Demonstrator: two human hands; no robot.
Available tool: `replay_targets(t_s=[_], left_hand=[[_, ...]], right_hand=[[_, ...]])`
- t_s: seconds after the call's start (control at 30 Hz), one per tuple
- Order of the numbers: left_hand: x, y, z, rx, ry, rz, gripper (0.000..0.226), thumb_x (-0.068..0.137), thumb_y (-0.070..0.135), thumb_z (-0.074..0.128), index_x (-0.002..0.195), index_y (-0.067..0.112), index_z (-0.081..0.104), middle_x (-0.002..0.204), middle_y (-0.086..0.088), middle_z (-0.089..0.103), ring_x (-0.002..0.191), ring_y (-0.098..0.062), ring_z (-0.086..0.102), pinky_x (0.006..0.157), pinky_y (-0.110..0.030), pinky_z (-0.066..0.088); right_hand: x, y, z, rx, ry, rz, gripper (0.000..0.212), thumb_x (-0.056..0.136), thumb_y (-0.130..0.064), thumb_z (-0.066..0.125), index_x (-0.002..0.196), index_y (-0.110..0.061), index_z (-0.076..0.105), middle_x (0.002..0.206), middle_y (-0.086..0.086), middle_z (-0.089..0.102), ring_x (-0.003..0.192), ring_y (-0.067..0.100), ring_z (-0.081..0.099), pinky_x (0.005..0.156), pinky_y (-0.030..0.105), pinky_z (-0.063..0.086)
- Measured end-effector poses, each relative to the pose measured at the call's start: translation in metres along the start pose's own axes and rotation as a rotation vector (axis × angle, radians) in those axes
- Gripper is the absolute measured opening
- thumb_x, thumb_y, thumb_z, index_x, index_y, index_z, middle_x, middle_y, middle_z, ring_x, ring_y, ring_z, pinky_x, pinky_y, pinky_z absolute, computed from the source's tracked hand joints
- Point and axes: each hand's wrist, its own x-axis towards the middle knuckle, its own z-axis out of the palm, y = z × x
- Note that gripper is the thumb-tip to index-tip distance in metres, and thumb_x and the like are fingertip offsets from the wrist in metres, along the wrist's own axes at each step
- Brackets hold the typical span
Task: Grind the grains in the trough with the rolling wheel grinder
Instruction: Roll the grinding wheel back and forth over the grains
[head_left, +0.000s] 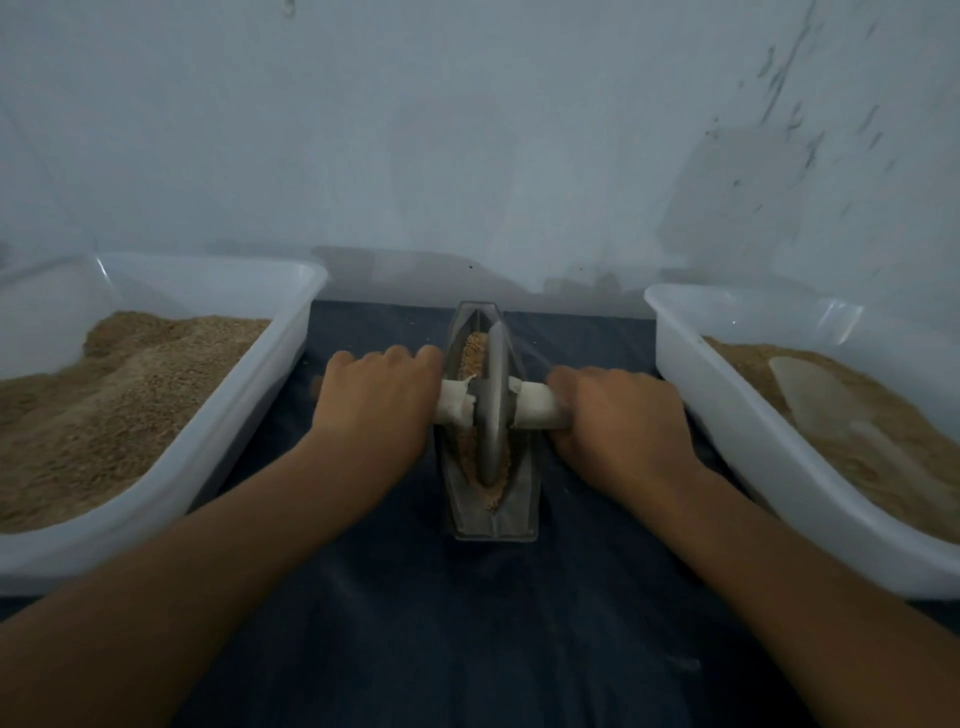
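Two hands work the rolling wheel grinder (492, 402): the left hand (376, 397) and right hand (621, 415) each curl a grip round its crosswise handle. Between them the trough (491, 512) of grains (472, 353) runs lengthwise away from the person.
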Motion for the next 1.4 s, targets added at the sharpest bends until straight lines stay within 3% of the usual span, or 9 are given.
replay_targets(t_s=[0.13,0.4,0.53,0.67,0.77,0.97,1.17,1.4], left_hand=[[0.001,0.000,0.006,-0.014,0.004,-0.022,0.037,0.085,0.019,0.065,0.090,0.024,0.029,0.086,0.003,0.049,0.085,-0.023,0.061,0.072,-0.035,0.029],[0.044,-0.002,0.034,-0.005,0.034,-0.048,0.028,0.091,0.019,0.061,0.090,0.023,0.033,0.092,0.001,0.058,0.082,-0.023,0.062,0.071,-0.034,0.028],[0.063,-0.008,0.045,-0.040,0.032,-0.067,0.026,0.091,0.020,0.061,0.089,0.022,0.036,0.082,0.003,0.044,0.079,-0.023,0.060,0.073,-0.035,0.028],[0.076,-0.006,0.048,-0.027,0.046,-0.080,0.022,0.090,0.017,0.060,0.090,0.022,0.039,0.089,0.001,0.058,0.078,-0.023,0.059,0.072,-0.035,0.029],[0.079,-0.005,0.048,-0.005,0.073,-0.078,0.024,0.090,0.018,0.061,0.090,0.023,0.038,0.090,0.000,0.060,0.077,-0.023,0.059,0.071,-0.035,0.027],[0.060,-0.002,0.038,-0.002,0.078,-0.052,0.029,0.087,0.017,0.063,0.092,0.022,0.035,0.094,-0.003,0.060,0.082,-0.025,0.061,0.073,-0.036,0.029],[0.024,0.002,0.022,0.003,0.062,-0.062,0.024,0.088,0.014,0.059,0.105,0.019,0.042,0.103,-0.005,0.058,0.091,-0.026,0.060,0.074,-0.036,0.028],[-0.002,0.004,-0.004,-0.001,0.030,-0.002,0.030,0.087,0.016,0.060,0.106,0.019,0.038,0.105,-0.004,0.053,0.094,-0.025,0.056,0.078,-0.036,0.033]], right_hand=[[0.004,0.001,0.008,0.002,0.026,-0.002,0.023,0.081,-0.037,0.070,0.090,-0.023,0.055,0.078,-0.002,0.064,0.064,0.025,0.059,0.052,0.028,0.024],[0.054,0.013,0.045,0.088,-0.084,0.071,0.033,0.080,-0.036,0.065,0.110,-0.031,0.052,0.085,-0.007,0.063,0.064,0.019,0.046,0.048,0.027,0.025],[0.081,0.019,0.053,0.106,-0.169,0.085,0.047,0.075,-0.035,0.067,0.119,-0.036,0.050,0.096,-0.005,0.064,0.075,0.021,0.052,0.051,0.028,0.024],[0.104,0.026,0.054,0.174,-0.304,0.100,0.059,0.075,-0.038,0.070,0.129,-0.042,0.047,0.110,-0.003,0.064,0.097,0.024,0.061,0.064,0.034,0.037],[0.106,0.027,0.054,0.186,-0.344,0.128,0.050,0.075,-0.038,0.070,0.122,-0.043,0.052,0.106,-0.004,0.064,0.088,0.023,0.058,0.064,0.034,0.037],[0.081,0.020,0.053,0.076,-0.227,0.148,0.026,0.079,-0.035,0.065,0.102,-0.030,0.055,0.082,-0.003,0.055,0.069,0.023,0.047,0.051,0.028,0.024],[0.043,0.008,0.037,0.060,-0.084,0.074,0.022,0.082,-0.037,0.066,0.096,-0.025,0.053,0.085,-0.002,0.063,0.065,0.020,0.045,0.049,0.028,0.019],[0.002,0.000,0.007,0.072,0.028,0.008,0.018,0.084,-0.029,0.069,0.092,-0.018,0.058,0.081,0.002,0.064,0.069,0.026,0.061,0.056,0.030,0.027]])
